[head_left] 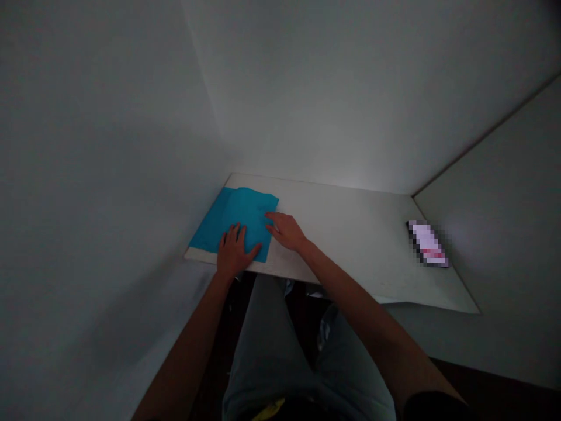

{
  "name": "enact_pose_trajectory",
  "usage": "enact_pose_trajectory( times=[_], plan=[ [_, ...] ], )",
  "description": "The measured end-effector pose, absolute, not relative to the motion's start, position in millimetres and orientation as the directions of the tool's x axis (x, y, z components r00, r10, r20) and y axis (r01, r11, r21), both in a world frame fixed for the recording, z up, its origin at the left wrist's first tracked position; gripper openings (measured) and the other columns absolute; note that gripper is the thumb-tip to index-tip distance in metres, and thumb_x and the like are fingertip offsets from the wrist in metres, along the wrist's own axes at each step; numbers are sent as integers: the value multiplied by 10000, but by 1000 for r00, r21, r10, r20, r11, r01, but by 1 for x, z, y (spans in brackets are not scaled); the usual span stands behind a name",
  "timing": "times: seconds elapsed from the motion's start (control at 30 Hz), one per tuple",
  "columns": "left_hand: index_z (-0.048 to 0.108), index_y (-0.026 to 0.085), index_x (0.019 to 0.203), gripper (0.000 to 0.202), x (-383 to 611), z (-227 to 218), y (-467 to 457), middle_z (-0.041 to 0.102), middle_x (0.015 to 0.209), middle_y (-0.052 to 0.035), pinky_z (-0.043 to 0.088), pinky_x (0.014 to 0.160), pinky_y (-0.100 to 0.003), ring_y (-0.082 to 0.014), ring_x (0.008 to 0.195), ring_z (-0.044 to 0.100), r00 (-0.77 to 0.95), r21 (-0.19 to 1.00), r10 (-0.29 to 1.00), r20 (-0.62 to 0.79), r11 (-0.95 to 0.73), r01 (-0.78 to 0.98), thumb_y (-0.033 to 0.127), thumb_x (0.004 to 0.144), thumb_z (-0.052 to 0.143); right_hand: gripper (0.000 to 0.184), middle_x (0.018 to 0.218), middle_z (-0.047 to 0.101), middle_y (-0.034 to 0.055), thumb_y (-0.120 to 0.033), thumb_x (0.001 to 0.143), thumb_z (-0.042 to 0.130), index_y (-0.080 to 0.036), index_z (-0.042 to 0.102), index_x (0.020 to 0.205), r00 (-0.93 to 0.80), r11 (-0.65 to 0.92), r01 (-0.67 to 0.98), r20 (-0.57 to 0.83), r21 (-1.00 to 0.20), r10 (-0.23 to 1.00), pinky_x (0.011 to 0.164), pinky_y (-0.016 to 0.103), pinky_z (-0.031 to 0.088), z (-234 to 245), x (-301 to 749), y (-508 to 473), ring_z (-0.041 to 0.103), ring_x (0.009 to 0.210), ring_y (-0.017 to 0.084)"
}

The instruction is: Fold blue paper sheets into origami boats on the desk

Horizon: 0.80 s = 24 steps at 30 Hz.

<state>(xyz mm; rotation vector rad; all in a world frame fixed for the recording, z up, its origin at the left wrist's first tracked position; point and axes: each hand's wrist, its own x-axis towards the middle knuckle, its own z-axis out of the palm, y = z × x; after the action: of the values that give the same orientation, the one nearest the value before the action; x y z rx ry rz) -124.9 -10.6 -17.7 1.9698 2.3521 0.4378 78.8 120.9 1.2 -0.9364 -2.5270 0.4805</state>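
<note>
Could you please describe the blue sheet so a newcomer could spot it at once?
Find the white tabletop and go to its left end. There the blue sheet lies under the left hand; its blue sets it apart from the phone-like device at right.

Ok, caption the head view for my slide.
Left hand spread on a blue sheet, right hand at its edge, a lit phone-like device far right on the white tabletop.
</note>
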Motion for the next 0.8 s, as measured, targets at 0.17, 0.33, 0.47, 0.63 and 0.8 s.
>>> enact_pose_trajectory(
  times=[0.17, 0.33, 0.47, 0.63, 0.8],
  plan=[
    [453, 93, 1724, 912, -123, -18, -13, 368, 1833, -209, 209, 1427, -571, -384, 1732, 308, -185, 231, 972, 144, 149, 961, 685, 1041, 574, 637, 1805, 462, 110, -571, 1169, 410, -240, 528, 1699, -682, 667, 679, 74, -307, 728, 1395, 585, 288, -11, 37, 147, 435, 1679, 310],
    [438, 108, 1735, 924, -121, -19, -12, 352, 1842, -202, 195, 1429, -571, -375, 1741, 284, -185, 242, 974, 135, 148, 959, 711, 1045, 553, 713, 1851, 352, 142, -542, 1168, 324, -160, 421, 1762, -457, 446, 876, -23, -185, 889, 1424, 624, 152, -1, 57, 191, 324, 1734, 338],
    [461, 143, 1725, 879, -120, -20, -12, 374, 1836, -192, 209, 1424, -570, -363, 1740, 290, -206, 272, 970, 131, 165, 948, 703, 1053, 548, 723, 1836, 377, 173, -498, 1163, 300, -102, 403, 1759, -400, 405, 904, 59, -135, 914, 1425, 607, 134, 4, 94, 189, 307, 1741, 326],
    [592, 192, 1622, 670, -129, -10, -2, 473, 1786, -166, 299, 1387, -569, -358, 1689, 385, -259, 383, 964, 65, 216, 898, 595, 1089, 543, 668, 1768, 511, 165, -539, 1168, 311, -195, 479, 1715, -444, 486, 864, 259, -128, 858, 1377, 584, 249, -15, 191, 121, 435, 1671, 308],
    [697, 215, 1471, 526, -156, 12, 14, 614, 1629, -189, 426, 1271, -624, -408, 1537, 531, -445, 419, 894, 56, 384, 823, 533, 1103, 496, 591, 1641, 631, 186, -533, 1129, 456, -230, 552, 1627, -304, 389, 895, 337, -220, 891, 1240, 591, 394, -29, 312, 56, 572, 1528, 349]
  ],
)
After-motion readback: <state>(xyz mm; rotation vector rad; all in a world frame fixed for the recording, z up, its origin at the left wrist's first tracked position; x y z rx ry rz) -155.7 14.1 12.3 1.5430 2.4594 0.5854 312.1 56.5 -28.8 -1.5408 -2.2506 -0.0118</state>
